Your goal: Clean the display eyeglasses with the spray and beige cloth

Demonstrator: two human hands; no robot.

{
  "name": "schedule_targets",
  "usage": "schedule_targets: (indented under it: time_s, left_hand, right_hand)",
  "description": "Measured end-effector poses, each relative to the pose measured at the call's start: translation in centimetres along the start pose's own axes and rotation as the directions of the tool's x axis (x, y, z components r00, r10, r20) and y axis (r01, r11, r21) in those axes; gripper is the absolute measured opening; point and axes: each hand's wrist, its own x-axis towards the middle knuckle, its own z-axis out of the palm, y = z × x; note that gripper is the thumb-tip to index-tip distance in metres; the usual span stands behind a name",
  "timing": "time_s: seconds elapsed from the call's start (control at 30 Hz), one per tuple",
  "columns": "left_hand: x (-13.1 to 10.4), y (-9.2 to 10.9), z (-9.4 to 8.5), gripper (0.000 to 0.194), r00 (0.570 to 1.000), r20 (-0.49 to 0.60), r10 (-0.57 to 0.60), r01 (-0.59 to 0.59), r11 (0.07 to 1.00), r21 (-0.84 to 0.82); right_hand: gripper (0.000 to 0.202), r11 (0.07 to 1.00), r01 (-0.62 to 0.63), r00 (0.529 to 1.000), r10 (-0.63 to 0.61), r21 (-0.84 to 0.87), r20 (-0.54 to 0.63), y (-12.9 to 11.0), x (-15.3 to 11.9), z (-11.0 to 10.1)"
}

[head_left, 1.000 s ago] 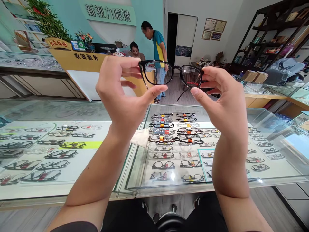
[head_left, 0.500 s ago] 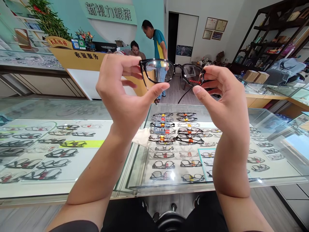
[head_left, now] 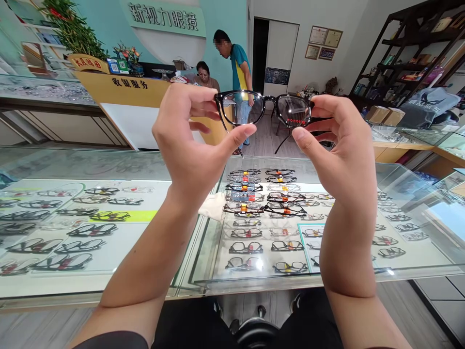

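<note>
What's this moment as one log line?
left hand: holds black glasses, one end | right hand: holds other end | nearby: glass counter, eyeglass frames

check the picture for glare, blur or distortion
Head view: a white glare spot shows near the front of the glass counter; head view: small highlights sit on the black glasses; head view: the dark shelf tilts, probably from wide-angle distortion.
</note>
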Motion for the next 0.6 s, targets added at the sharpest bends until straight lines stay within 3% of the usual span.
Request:
schedule_targets:
  time_s: [0.33, 0.6]
  left_hand:
    - [-0.5, -0.4, 0.3, 0.06, 0.99, 0.077, -0.122, 0.125, 0.992, -0.033]
    - [-1.0, -0.9, 0.6, 0.057, 0.982, 0.116, -0.151, 0.158, 0.986, -0.054]
  right_hand:
    - [0.049, 1.0, 0.007, 0.998, -0.008, -0.018, -0.055, -1.2, -0.1, -0.2]
    - [0.049, 0.995, 0.025, 0.997, -0.032, -0.096, -0.072, -1.9, -0.2, -0.4]
